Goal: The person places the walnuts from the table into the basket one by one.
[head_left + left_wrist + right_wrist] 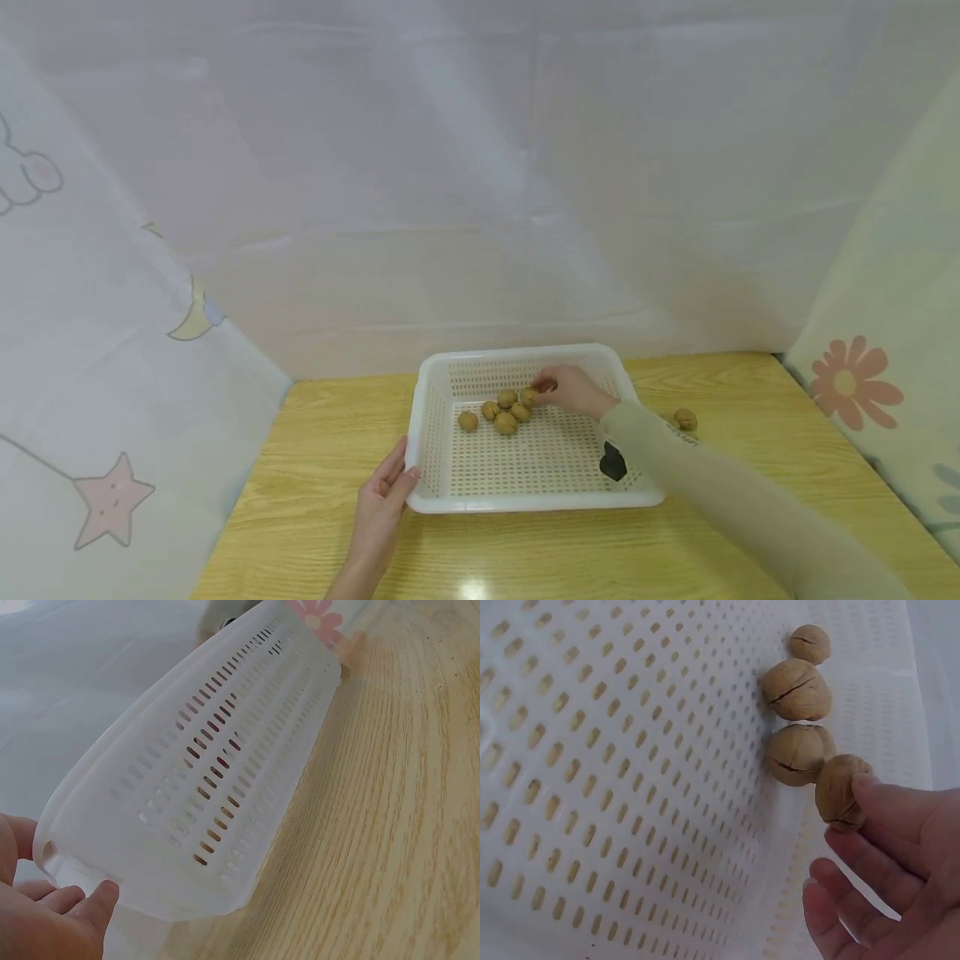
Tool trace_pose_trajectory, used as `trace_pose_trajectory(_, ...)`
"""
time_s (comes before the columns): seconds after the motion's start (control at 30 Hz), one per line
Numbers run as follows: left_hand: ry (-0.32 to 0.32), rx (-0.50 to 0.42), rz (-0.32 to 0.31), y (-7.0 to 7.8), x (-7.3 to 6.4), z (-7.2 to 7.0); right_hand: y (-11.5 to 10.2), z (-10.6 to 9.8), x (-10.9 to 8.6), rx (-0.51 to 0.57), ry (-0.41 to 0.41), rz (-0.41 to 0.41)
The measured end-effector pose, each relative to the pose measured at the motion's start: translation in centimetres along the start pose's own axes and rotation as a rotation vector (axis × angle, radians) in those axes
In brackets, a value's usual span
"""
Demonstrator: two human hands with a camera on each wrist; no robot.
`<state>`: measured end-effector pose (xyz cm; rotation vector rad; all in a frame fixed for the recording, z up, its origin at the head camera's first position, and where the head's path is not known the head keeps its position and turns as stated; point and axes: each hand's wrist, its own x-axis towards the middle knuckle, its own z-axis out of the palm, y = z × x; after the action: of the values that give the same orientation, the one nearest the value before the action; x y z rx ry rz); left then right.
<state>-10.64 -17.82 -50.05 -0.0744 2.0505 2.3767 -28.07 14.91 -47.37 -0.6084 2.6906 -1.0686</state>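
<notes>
A white perforated plastic basket point(555, 503) stands on the wooden table. My left hand point(381, 498) grips its left rim, thumb on top and fingers along the outer side; the left wrist view shows the same hand point(64, 915) at a corner of the rim. Inside the basket, my right hand point(573, 390) pinches a walnut point(843, 793) between thumb and fingers. That walnut is beside other cracked walnuts point(801, 755) near the far wall. A single walnut point(468, 421) lies a little apart to the left in the basket.
More walnuts point(685, 418) lie on the table point(735, 387) to the right of the basket, partly hidden by the right sleeve point(697, 475). A black object point(612, 462) is at the right wrist. Patterned cloth point(480, 208) hangs behind and at both sides.
</notes>
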Motion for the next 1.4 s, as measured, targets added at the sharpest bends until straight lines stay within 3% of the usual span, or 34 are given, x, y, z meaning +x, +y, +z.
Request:
trace_pose_trajectory(0.23, -0.003, -0.001, 0.009, -0.1, 0.0, 0.0, 0.3, 0.7, 0.3, 0.033, 0.036, 0.067)
trace_pose_trajectory(0.5, -0.001, 0.001, 0.012, -0.1, 0.1, 0.0, 0.2, 1.5, 0.9, -0.025, 0.062, 0.087)
trace_pose_trajectory(0.93, -0.006, -0.002, 0.003, 0.0, 0.0, 0.1, -0.2, 2.9, 1.2, -0.023, 0.014, 0.112)
trace_pose_trajectory(1.1, -0.007, -0.013, 0.006, -0.1, 0.0, 0.1, -0.1, 1.9, 0.7, 0.003, 0.001, 0.092)
trace_pose_trajectory(1.4, 0.013, -0.007, 0.002, -0.1, 0.0, 0.2, -1.6, -2.5, -1.5, -0.001, -0.012, 0.008)
